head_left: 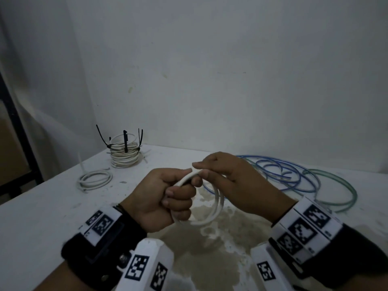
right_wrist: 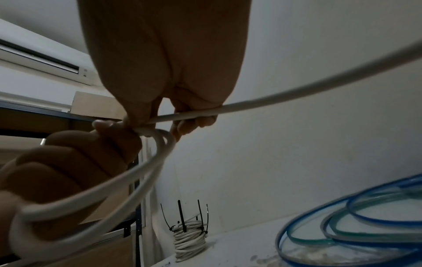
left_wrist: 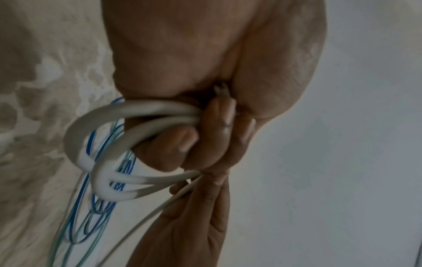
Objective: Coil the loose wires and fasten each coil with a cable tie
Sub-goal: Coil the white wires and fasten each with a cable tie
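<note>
Wire (head_left: 212, 208), white and partly coiled, is being held above the table (head_left: 42, 217) near its front edge. The loops are being clamped in the curled fingers of the left hand (head_left: 165, 198), seemingly so that they cannot spring apart. The free run is being pinched by the right hand (head_left: 226, 177) just beside the left thumb, apparently to lay on the next turn. No cable tie is being held yet, so fastening is judged to be still ahead. To the right, blue and green wires (head_left: 294, 177) are lying loose, near enough to be snagged by the trailing end. At the far left corner, tied coils (head_left: 125, 154) are stacked, with a flat coil (head_left: 95, 179) beside them, well apart from the hands. Open room is being left in front.
</note>
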Available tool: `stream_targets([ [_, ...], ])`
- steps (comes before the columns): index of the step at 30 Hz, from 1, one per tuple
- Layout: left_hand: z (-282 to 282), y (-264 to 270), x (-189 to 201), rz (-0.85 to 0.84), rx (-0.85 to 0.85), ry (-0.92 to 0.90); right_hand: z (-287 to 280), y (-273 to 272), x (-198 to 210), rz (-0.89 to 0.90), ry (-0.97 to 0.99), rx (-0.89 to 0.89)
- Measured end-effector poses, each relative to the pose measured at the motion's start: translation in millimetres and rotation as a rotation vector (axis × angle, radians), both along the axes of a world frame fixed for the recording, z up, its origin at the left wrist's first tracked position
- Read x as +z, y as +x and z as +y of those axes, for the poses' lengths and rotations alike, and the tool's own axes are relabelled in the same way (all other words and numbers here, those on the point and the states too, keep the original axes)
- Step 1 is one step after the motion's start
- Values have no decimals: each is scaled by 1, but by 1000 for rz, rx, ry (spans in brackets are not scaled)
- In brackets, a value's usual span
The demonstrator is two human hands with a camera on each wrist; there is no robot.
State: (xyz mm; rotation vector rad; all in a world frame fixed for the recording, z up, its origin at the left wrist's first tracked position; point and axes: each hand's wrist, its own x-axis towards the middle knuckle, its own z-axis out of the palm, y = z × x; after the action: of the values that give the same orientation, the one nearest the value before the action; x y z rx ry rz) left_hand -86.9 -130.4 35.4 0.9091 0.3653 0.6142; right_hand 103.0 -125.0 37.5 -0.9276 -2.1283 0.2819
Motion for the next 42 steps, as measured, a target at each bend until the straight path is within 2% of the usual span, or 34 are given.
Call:
stream_targets([
  [3, 2, 0, 2, 27, 40, 23, -7, -1, 2, 65, -156, 60],
  [6, -5, 11, 6, 101, 271, 91, -8, -2, 1, 105, -80, 25],
  [10, -11, 28, 4, -4, 530, 119, -1, 0, -3, 267, 44, -115],
  [13, -9, 33, 2, -82, 637, 65, 0, 1, -7, 295, 42, -137],
  [19, 0, 28, 2, -94, 630, 20, -1, 4, -8, 216, -33, -76],
  [24, 3, 22, 1, 102, 611, 95, 2, 17, -1, 57, -204, -26],
  [27, 4, 19, 1, 238, 604, 138, 5, 30, 6, -13, -234, -33],
  [32, 5, 25, 1, 308, 645, 180, 7, 37, 4, -189, -299, -111],
  [37, 2, 38, 4, 410, 677, 316, -6, 15, 2, 18, -179, -159],
  [42, -2, 51, 12, 474, 747, 482, -12, 6, 11, -36, -181, -70],
])
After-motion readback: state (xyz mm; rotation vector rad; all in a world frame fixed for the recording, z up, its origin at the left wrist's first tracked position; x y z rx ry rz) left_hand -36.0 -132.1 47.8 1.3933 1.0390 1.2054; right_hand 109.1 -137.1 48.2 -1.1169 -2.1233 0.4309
